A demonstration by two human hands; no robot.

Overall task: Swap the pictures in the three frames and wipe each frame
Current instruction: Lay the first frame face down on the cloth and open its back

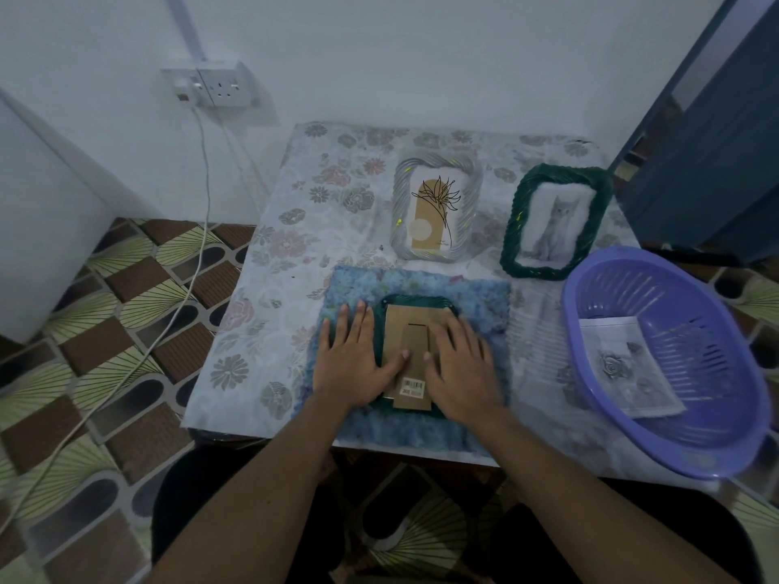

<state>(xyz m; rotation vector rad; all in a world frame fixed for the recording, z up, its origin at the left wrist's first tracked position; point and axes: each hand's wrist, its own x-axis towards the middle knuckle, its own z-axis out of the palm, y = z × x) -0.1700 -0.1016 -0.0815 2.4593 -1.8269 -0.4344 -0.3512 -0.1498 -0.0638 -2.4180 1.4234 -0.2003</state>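
Observation:
A dark green frame [415, 305] lies face down on a fluffy blue cloth [476, 292], its brown cardboard back with a barcode sticker facing up. My left hand [354, 360] lies flat with straight fingers on the frame's left edge and the cloth. My right hand [461, 368] rests flat on the cardboard back's right side. Behind the cloth lies a silver frame [436, 206] holding a line-drawn plant picture. To its right lies a second green frame [554, 221] with a cat picture. A loose rose picture [628, 368] lies inside a purple basket [598, 288].
The table [269, 288] carries a floral cover and stands against a white wall. The purple basket overhangs the table's right front. A white cable hangs from a wall socket [215, 84] down over the patterned floor at left. A dark blue door [716, 162] stands at right.

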